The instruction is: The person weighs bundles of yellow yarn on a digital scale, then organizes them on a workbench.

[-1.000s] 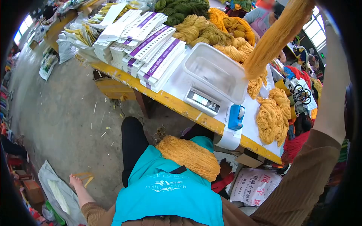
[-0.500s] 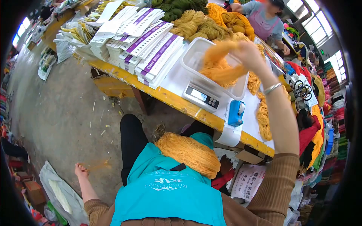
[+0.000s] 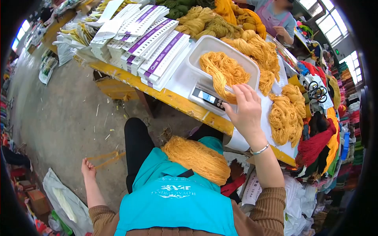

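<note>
My left hand (image 3: 88,169) is out at the left over the floor, closed round a few thin orange thread strands (image 3: 108,159) that trail to the right. My right hand (image 3: 248,108) is at the near rim of a white plastic tub (image 3: 194,53), thumb and fingers stretched out. Orange yarn (image 3: 226,69) lies heaped in the tub, and one end hangs over the rim beside my fingertips. Under the tub is a digital scale (image 3: 206,97) with a lit display. A thick orange thread bundle (image 3: 197,159) rests across my lap on the turquoise apron (image 3: 173,214).
Stacked white cards with purple bands (image 3: 157,57) stand left of the tub. More orange yarn skeins (image 3: 285,118) lie to its right, near black-handled scissors (image 3: 317,91). Olive yarn (image 3: 197,21) is behind. Across the table (image 3: 145,84), a co-worker (image 3: 273,17) sits.
My right hand has come down from above the tub to its near rim. The yarn it was lifting now lies in the tub, partly over the edge. The left hand still grips its strands.
</note>
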`<state>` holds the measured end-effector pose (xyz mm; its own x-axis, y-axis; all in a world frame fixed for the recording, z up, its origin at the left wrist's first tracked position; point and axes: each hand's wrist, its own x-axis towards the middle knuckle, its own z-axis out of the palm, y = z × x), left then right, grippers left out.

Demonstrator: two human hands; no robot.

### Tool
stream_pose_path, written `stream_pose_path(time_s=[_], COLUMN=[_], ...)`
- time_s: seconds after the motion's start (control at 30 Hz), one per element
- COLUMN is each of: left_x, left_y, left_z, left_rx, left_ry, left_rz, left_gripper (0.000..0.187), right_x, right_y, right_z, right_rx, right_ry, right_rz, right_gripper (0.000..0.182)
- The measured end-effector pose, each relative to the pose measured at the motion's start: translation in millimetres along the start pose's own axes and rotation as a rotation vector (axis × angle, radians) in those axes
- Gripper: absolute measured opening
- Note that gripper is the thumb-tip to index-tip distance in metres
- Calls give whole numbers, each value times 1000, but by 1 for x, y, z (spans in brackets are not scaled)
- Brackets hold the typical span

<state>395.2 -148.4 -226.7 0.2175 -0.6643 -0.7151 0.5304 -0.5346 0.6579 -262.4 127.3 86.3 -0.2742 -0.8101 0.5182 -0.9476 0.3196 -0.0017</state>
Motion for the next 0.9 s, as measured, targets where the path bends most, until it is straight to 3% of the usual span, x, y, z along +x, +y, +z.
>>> stream_pose_path(time_s=[0.3,0.73,0.83,0.9], left_x=[-29,-52,-58,-59], left_y=[7,4,2,1], left_z=[36,55,61,63], left_rx=[-55,-175,-207,-234], left_ry=[-118,-238,-278,-301], left_rz=[-42,-138,-172,-190], left_gripper=[18,19,18,18], right_x=[-3,-5,3,20], right_y=[7,7,15,19], right_z=[-23,38,47,42], right_rx=[87,-11,-91,10], right_ry=[78,90,160,180], right_rz=[-19,-26,-63,-104], right_gripper=[61,62,50,26])
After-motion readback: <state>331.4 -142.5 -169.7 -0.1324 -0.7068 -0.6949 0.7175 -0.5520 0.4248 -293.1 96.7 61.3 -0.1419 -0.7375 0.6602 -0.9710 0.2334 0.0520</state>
